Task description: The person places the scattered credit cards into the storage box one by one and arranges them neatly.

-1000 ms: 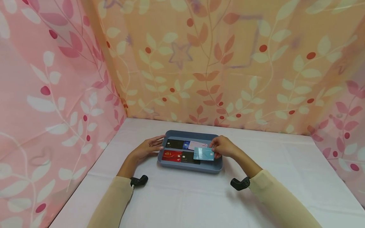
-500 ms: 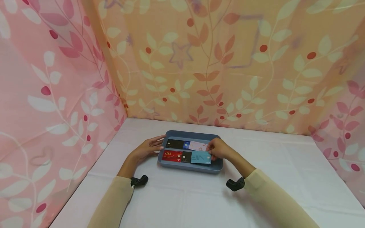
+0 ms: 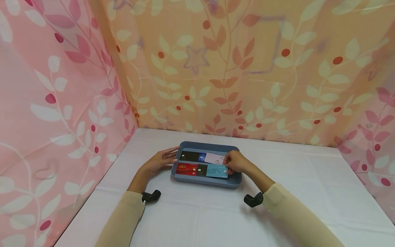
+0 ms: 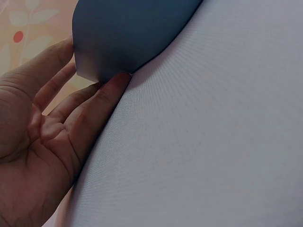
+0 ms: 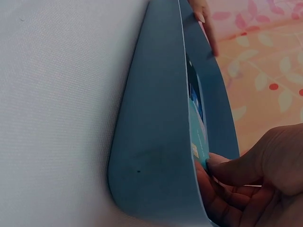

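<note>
My right hand (image 3: 235,161) reaches over the tray's right end and pinches the edge of a light blue VIP card (image 3: 217,171) between thumb and fingers. That card lies low in the blue-grey tray (image 3: 203,184), overlapping a black VIP card (image 3: 201,170). Left of these is a red VIP card (image 3: 186,169). In the back row lie another black card (image 3: 189,156), a blue card (image 3: 202,157) and a pale pink card (image 3: 214,158). My left hand (image 3: 158,160) touches the tray's left end with extended fingers; the left wrist view shows its fingertips against the tray's wall (image 4: 128,38).
The tray stands on a white-covered table (image 3: 197,216). A patterned orange curtain (image 3: 197,85) hangs behind it, and a pink curtain (image 3: 61,120) on the left. Black camera mounts (image 3: 253,199) sit on both wrists.
My right hand has moved slightly left and toward me, lowering the light blue card onto the front-row black card. It is nearly still over the last half second. The left hand stays put.
</note>
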`<act>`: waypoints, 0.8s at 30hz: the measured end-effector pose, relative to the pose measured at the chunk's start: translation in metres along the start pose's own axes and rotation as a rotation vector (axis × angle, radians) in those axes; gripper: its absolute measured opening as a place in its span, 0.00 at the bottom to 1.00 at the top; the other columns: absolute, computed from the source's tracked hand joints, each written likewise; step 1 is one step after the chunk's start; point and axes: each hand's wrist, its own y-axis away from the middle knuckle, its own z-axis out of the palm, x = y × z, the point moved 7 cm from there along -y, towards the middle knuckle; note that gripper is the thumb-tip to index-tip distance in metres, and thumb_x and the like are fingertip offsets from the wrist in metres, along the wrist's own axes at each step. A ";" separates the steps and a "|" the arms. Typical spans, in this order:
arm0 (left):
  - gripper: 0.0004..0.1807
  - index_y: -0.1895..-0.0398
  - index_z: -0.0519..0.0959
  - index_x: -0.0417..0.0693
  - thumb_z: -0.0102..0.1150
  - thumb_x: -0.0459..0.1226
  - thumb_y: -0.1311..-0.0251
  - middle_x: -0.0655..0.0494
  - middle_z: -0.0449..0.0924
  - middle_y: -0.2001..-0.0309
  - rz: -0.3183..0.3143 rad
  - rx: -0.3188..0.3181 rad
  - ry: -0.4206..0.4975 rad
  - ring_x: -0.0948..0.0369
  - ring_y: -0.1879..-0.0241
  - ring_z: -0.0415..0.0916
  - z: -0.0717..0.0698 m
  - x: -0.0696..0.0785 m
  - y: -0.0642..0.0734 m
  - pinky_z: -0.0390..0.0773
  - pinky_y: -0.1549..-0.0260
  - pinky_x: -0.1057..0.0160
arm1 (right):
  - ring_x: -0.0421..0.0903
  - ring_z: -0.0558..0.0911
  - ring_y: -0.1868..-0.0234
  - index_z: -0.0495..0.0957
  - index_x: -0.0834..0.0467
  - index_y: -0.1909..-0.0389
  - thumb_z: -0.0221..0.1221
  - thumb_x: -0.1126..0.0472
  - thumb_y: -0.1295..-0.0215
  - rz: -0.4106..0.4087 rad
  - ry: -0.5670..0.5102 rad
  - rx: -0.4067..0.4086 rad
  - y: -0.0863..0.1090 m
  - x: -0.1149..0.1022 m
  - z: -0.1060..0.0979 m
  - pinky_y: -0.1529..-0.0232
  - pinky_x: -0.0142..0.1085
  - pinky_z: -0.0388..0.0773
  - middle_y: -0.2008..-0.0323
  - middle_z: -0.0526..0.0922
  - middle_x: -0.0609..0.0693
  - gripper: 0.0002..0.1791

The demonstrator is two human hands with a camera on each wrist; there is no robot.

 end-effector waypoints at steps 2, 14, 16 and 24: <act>0.33 0.26 0.69 0.68 0.64 0.36 0.32 0.54 0.65 0.25 -0.002 -0.001 0.002 0.52 0.26 0.62 0.000 -0.001 0.000 0.75 0.39 0.46 | 0.45 0.82 0.82 0.81 0.69 0.65 0.57 0.76 0.34 0.003 0.000 -0.001 0.000 0.001 0.001 0.77 0.32 0.82 0.74 0.79 0.57 0.05; 0.33 0.26 0.69 0.69 0.65 0.36 0.33 0.54 0.66 0.25 -0.002 -0.004 0.003 0.53 0.26 0.62 0.000 -0.001 -0.001 0.75 0.39 0.46 | 0.45 0.81 0.82 0.81 0.69 0.65 0.59 0.74 0.33 0.022 0.040 -0.016 0.002 -0.002 0.002 0.76 0.33 0.82 0.76 0.80 0.58 0.03; 0.33 0.26 0.69 0.69 0.65 0.36 0.33 0.54 0.66 0.26 -0.004 -0.003 0.005 0.53 0.26 0.62 0.000 0.000 0.000 0.75 0.39 0.46 | 0.45 0.81 0.82 0.82 0.68 0.66 0.59 0.74 0.33 0.031 0.044 -0.016 0.001 -0.002 0.002 0.76 0.32 0.82 0.76 0.80 0.57 0.03; 0.34 0.26 0.69 0.67 0.65 0.36 0.33 0.53 0.66 0.26 -0.002 -0.003 0.010 0.52 0.26 0.62 0.001 0.001 0.000 0.75 0.39 0.46 | 0.44 0.81 0.83 0.82 0.68 0.67 0.61 0.74 0.34 0.027 0.080 0.005 0.001 -0.001 0.003 0.78 0.31 0.80 0.77 0.80 0.57 0.03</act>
